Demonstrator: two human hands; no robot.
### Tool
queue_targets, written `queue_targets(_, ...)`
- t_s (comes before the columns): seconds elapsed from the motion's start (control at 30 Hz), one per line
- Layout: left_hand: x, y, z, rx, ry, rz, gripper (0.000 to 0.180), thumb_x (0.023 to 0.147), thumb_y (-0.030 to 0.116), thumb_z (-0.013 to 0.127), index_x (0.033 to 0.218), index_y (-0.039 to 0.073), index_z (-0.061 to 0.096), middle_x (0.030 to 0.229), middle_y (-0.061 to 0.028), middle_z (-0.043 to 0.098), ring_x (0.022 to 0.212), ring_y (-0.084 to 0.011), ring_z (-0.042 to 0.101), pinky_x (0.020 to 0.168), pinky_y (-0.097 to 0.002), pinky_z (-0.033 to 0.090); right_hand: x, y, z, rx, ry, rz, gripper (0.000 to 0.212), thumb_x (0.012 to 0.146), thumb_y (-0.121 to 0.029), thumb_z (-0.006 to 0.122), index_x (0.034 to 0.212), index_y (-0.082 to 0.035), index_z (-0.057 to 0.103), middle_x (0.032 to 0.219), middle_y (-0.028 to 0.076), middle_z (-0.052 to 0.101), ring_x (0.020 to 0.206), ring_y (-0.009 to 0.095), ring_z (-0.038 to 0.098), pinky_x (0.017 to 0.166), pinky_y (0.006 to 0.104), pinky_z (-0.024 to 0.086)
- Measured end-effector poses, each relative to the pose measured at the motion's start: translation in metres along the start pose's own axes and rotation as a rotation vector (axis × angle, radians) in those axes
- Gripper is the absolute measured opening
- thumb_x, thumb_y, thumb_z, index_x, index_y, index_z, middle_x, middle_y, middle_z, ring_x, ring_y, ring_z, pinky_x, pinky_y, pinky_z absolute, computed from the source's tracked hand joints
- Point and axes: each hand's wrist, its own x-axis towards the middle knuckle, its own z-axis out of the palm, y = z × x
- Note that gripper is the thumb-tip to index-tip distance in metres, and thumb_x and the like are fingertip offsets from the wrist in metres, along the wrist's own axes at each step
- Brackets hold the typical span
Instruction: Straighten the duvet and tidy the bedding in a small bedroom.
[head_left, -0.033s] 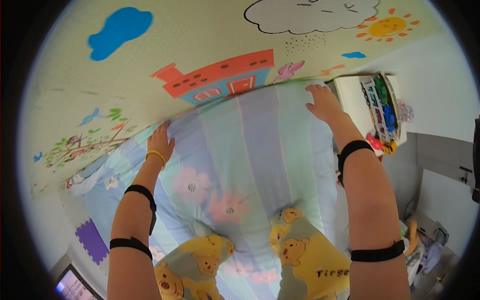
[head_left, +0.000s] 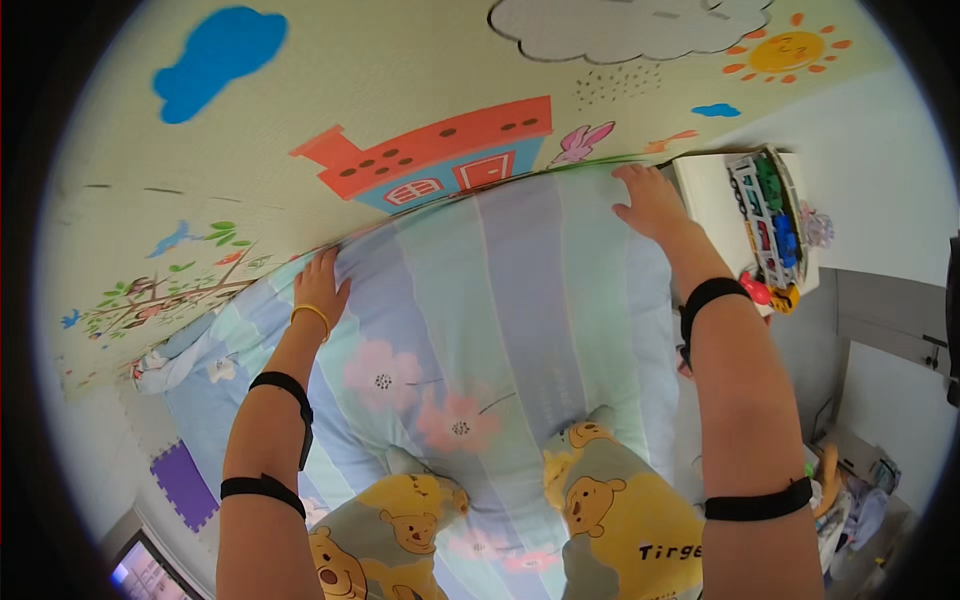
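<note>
A quilt (head_left: 520, 290) with pastel blue, green and lilac stripes and pink flowers lies spread over the bed, some soft creases in it. My left hand (head_left: 320, 290) rests on its far left part near the wall, fingers stretched out and thumb apart. At the far right corner, my right hand (head_left: 652, 203) touches the quilt's edge, its fingers slightly bent and the thumb held away. Neither hand visibly grips the cloth, though the right fingertips are hard to make out. My knees, in yellow and grey bear-print trousers (head_left: 620, 505), are on the quilt.
A painted wall (head_left: 400, 80) borders the bed's far side. At the right stands a white cabinet (head_left: 705, 200) holding a toy car carrier (head_left: 768, 220) with small cars. A purple foam mat (head_left: 185, 485) lies at lower left; a pile of clothes (head_left: 850, 520) is at lower right.
</note>
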Motion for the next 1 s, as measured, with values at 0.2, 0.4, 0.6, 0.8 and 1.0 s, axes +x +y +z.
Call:
queue_targets(0.2,-0.005,-0.006,0.035,0.095,0.209,0.114,0.076,0.067,0.029,0.074,0.129,0.005,0.038,0.123,-0.0114,0.046,0.113,-0.0281,0.044,0.099,-0.0409,0.030,0.023,0.010,0.050,-0.117,0.108,-0.233,0.054,0.065,-0.023,0.075,0.110,-0.005,0.052,0.106,0.014,0.054,0.105,0.030,0.049,0.092,0.0400,0.038)
queue_targets(0.4,-0.010,-0.023,0.045,0.125,-0.032,0.174,0.064,0.059,0.025,0.077,0.115,0.008,0.050,0.111,-0.0125,0.049,0.106,-0.0294,0.046,0.096,-0.0406,0.031,-0.032,0.007,0.069,-0.141,-0.016,-0.330,0.050,0.058,-0.018,0.077,0.098,-0.007,0.051,0.089,0.010,0.057,0.093,0.027,0.054,0.096,0.0418,0.034)
queue_targets(0.6,-0.025,-0.007,0.015,-0.001,0.116,0.347,0.065,0.050,0.020,0.081,0.107,0.010,0.052,0.108,-0.0119,0.051,0.100,-0.0283,0.051,0.091,-0.0422,0.034,-0.100,-0.005,0.079,-0.103,0.005,-0.287,0.046,0.057,-0.013,0.077,0.094,-0.009,0.049,0.080,0.007,0.058,0.084,0.026,0.058,0.100,0.0457,0.031)
queue_targets(0.8,-0.028,-0.018,0.001,-0.455,-0.261,0.293,0.091,0.055,0.044,0.083,0.125,0.005,0.042,0.106,-0.0150,0.059,0.094,-0.0357,0.058,0.080,-0.0393,0.047,-0.126,0.001,0.084,-0.032,0.003,-0.185,0.048,0.059,-0.017,0.078,0.096,-0.009,0.048,0.077,0.006,0.058,0.080,0.025,0.059,0.100,0.0484,0.029)
queue_targets(1.0,-0.048,-0.019,0.002,-0.286,-0.508,0.431,0.076,0.065,0.061,0.068,0.115,0.005,0.057,0.102,-0.0144,0.059,0.091,-0.0327,0.058,0.084,-0.0401,0.043,-0.093,-0.013,0.032,0.304,-0.103,0.176,0.030,0.075,-0.030,0.070,0.082,-0.006,0.053,0.075,0.009,0.058,0.076,0.029,0.058,0.071,0.0352,0.046)
